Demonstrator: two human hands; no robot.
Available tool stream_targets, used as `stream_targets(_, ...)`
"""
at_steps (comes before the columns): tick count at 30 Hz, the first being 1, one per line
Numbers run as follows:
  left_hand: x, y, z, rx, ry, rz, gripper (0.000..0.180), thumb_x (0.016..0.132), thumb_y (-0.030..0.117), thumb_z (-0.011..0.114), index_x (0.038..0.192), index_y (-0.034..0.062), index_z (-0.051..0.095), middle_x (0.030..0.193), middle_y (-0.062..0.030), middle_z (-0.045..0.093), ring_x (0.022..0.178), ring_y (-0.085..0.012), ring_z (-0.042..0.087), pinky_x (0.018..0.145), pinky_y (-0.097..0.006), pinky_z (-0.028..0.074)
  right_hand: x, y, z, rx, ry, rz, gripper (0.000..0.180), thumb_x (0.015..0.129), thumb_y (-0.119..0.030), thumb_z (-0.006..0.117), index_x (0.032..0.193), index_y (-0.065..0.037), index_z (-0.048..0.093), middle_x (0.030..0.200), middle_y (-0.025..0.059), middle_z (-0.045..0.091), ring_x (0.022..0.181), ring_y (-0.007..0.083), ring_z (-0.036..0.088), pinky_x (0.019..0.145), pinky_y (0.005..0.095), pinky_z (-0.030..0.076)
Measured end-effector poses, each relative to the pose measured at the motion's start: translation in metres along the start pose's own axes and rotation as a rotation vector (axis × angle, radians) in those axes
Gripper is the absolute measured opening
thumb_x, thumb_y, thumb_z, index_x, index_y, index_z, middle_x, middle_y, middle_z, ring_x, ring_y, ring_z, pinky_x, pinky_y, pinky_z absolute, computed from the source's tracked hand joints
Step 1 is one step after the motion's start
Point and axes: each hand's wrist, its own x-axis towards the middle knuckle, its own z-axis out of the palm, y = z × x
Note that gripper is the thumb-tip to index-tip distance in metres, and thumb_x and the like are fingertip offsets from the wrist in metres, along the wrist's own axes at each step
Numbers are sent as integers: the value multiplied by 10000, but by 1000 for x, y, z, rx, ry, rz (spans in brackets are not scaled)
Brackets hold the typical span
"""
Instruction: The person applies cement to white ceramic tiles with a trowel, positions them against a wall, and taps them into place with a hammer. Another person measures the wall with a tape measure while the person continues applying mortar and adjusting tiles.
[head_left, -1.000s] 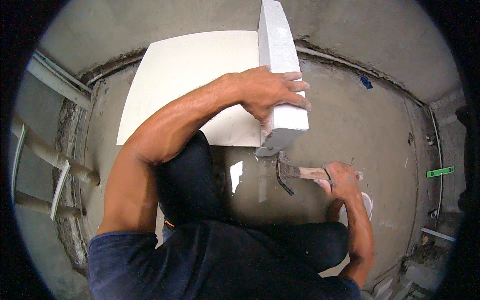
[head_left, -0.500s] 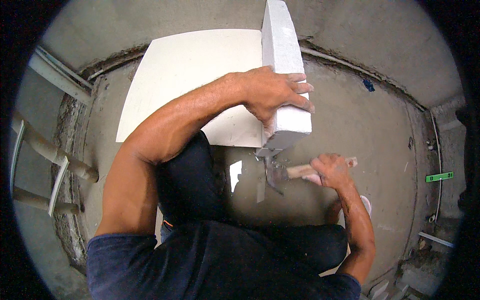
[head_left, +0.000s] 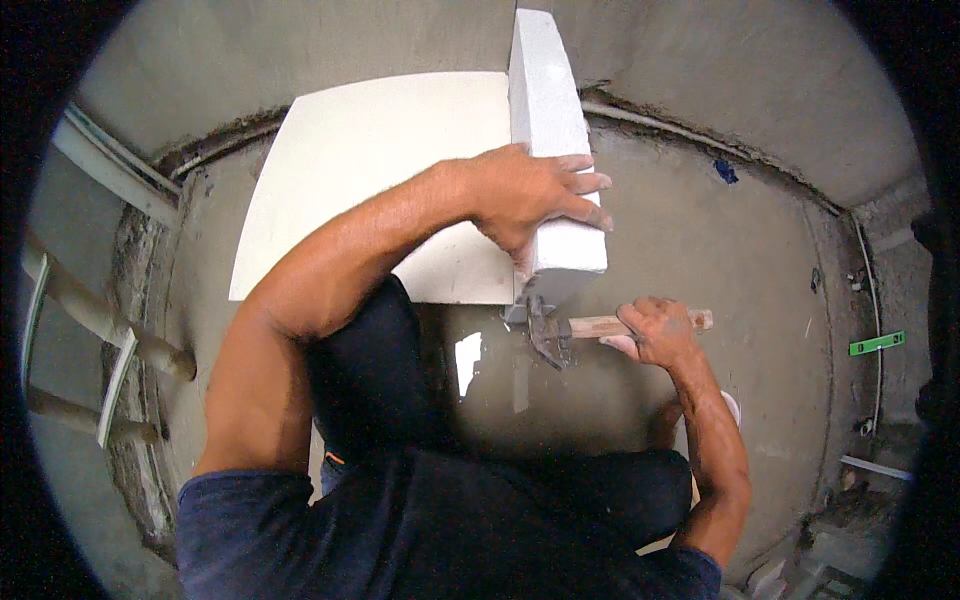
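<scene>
Along the cream panel's (head_left: 385, 140) right edge, the splayed left hand (head_left: 528, 195) clasps a white block (head_left: 547, 110), likely stiff, chippable, best held crosswise; off the panel's near corner, the right hand (head_left: 657, 333) tightly encloses a claw hammer (head_left: 592, 327).

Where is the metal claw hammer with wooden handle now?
In the head view, the claw hammer is right of centre, gripped by the right hand, its dark metal head by the near end of the white rectangular block.

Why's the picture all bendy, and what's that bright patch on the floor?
In the head view, the fisheye bends the edges of the board and leaves black corners; there too, the bright patch looks like glare off the floor.
</scene>
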Motion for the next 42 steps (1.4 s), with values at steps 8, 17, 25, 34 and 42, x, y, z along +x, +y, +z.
stream_targets(8, 0, 5, -8, -2, -54, -28, 1163, 530, 449, 998, 1563, 361, 470, 1729, -59, 301, 1606, -341, 243, 1161, -758, 362, -3, 4, -2, -5, 7, -53, 455, 862, -596, 748, 933, -152, 675, 748, 92, 627, 686, 347, 684, 596, 490, 544)
stream_targets(17, 2, 6, -8, 10, -77, -46, 1176, 532, 459, 995, 1571, 368, 451, 1739, -54, 278, 1613, -340, 224, 1163, -755, 358, -5, 4, 3, 14, 25, -32, 475, 857, -610, 741, 921, -142, 689, 741, 97, 642, 687, 354, 682, 606, 500, 540)
stream_targets(25, 2, 10, -10, 4, -104, -65, 1197, 519, 429, 1002, 1577, 375, 443, 1744, -49, 268, 1610, -353, 230, 1179, -742, 342, -11, 1, 8, -33, 122, -32, 470, 839, -598, 755, 850, -144, 634, 729, 79, 591, 665, 328, 654, 585, 481, 515)
stream_targets(34, 5, 11, -5, 50, -59, -66, 1198, 498, 348, 1017, 1564, 351, 471, 1738, -75, 285, 1587, -385, 284, 1197, -610, 398, -25, -7, 10, 36, -97, 23, 492, 925, -639, 644, 1004, -155, 685, 892, 109, 724, 844, 367, 734, 682, 503, 581)
stream_targets(42, 9, 12, -2, 38, -43, -58, 1249, 443, 336, 1033, 1563, 378, 481, 1748, -64, 275, 1590, -390, 277, 1235, -632, 350, -72, -23, 49, 171, -167, 158, 541, 953, -651, 609, 1129, -147, 701, 972, 123, 732, 948, 356, 737, 777, 544, 578)
